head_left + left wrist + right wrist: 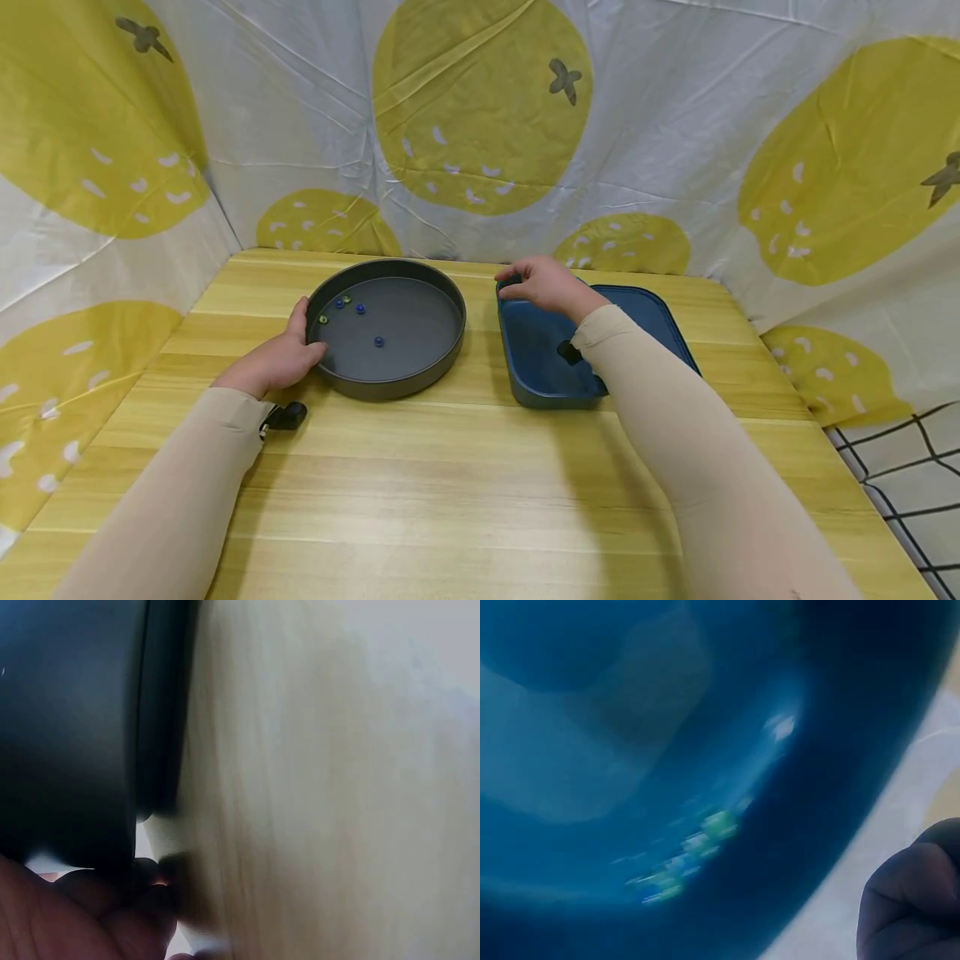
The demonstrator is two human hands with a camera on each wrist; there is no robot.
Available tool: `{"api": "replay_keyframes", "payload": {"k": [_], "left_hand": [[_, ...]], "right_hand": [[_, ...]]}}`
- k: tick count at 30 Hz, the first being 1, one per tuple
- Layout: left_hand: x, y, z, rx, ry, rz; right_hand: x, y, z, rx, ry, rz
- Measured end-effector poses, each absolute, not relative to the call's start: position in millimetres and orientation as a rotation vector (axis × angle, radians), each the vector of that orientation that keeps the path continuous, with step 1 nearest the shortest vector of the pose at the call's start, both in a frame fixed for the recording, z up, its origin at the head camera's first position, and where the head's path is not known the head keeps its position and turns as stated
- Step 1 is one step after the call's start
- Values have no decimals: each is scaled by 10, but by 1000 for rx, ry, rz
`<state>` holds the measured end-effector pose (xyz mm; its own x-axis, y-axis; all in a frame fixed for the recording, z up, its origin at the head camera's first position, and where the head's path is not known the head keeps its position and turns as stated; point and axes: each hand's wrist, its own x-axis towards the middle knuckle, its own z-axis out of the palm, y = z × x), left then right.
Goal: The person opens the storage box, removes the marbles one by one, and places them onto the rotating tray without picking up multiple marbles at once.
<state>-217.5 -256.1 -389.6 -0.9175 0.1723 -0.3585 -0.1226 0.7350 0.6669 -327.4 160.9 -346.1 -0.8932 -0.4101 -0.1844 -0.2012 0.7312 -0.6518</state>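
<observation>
Two vessels stand side by side on one wooden table [450, 483], a little apart: one round dark pan [412, 329] and one blue rectangular dish [542, 362]. The pan holds five marbles, three blue marbles [378, 342] and two yellow-green marbles [323, 319]; four of the five sit toward its left and far side, while one blue one lies nearer the middle. The left hand [281, 358] grips the pan's left side, thumb over the rim and the other fingers against the outer wall. The right hand [551, 286] is at the dish's far left corner, fingers bent, with a narrow gap between thumb and forefinger; whether it pinches anything I cannot tell. Inside the dish, the right wrist view shows one cluster of blue and green marbles [720, 823] gathered along the curved edge, too blurred to count. Two beige sleeves [675, 433] cover the arms, and two small black devices [285, 416] sit at the wrists. Behind hangs white cloth [660, 100] with large yellow fruit shapes.
</observation>
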Motion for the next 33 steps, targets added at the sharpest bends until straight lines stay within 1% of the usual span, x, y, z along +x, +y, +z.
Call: {"api": "replay_keyframes", "payload": {"k": [5,9,19,33], "left_hand": [[-2174,-2564,-3901,39,2537,1016],[-2173,-2566,-3910,33,2530,1020],[-2187,-2568,-3923,32,2541,1016],[-2188,-2572,-3921,26,2546,986]], "right_hand": [[-3375,1830,-3627,-352,2670,-860],[-3433,1912,-3726,-295,2707,-790],[-3460,1960,-3830,-282,2761,-615],[-3481,1957,-3872,-317,2712,-654]]}}
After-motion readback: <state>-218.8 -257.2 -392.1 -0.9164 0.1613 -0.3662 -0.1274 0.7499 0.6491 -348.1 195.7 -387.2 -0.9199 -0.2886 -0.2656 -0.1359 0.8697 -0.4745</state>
